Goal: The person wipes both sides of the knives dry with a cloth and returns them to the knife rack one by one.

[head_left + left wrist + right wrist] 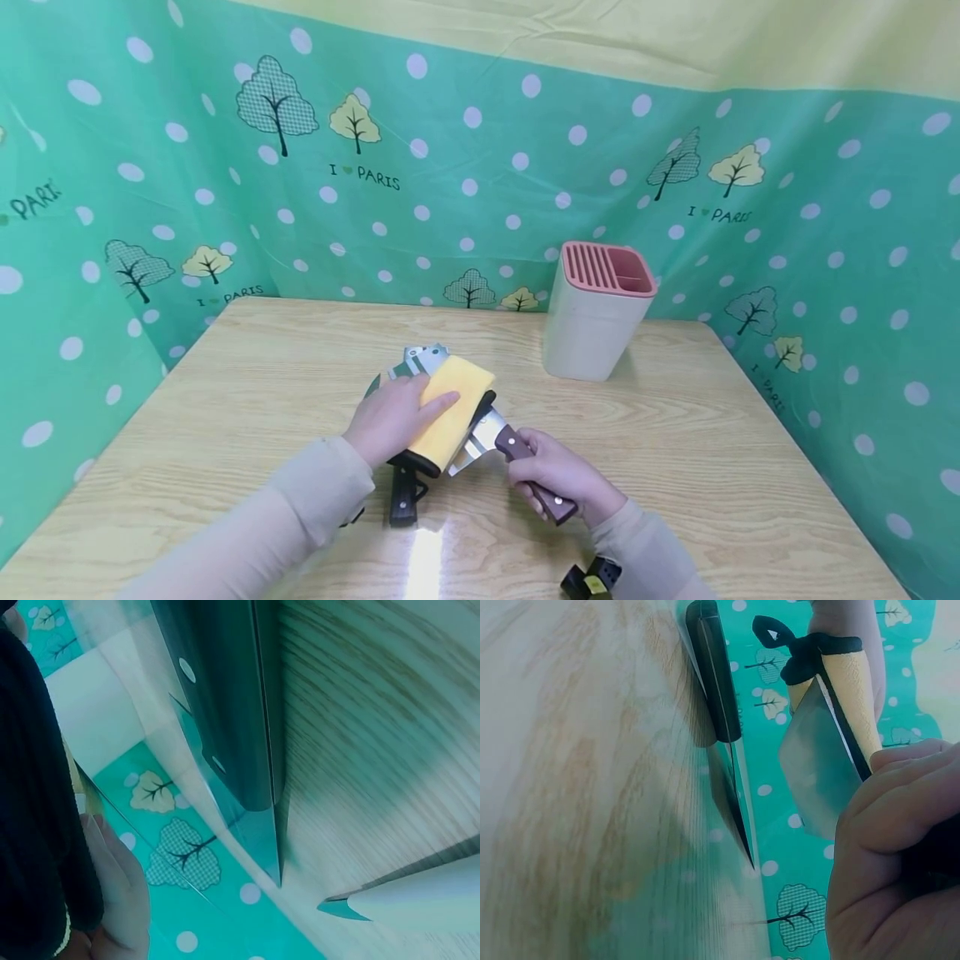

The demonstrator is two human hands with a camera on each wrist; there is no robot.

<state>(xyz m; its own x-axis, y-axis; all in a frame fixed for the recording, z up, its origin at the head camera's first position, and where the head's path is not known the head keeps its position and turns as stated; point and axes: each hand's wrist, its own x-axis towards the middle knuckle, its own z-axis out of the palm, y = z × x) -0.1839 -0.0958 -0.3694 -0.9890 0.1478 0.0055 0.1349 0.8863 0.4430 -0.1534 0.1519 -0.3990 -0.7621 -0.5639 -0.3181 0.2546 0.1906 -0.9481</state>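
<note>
A broad-bladed cleaver (487,429) with a brown riveted handle (553,502) is in my right hand (558,471), whose fingers wrap the handle. My left hand (393,412) holds a yellow cloth (461,383) with black edging, folded over the cleaver's blade. In the right wrist view, bare blade (817,765) shows below the cloth (853,690), with my right hand (900,847) close by. Most of the blade is hidden under the cloth in the head view. Below the cloth lies a black-handled knife (403,500) on the table.
A white knife block (592,333) with a pink slotted top stands at the table's back right. Behind the left hand, a metal blade (427,358) and a green edge show. A white handle (427,892) lies nearby. A small black and yellow object (592,581) sits by the right sleeve.
</note>
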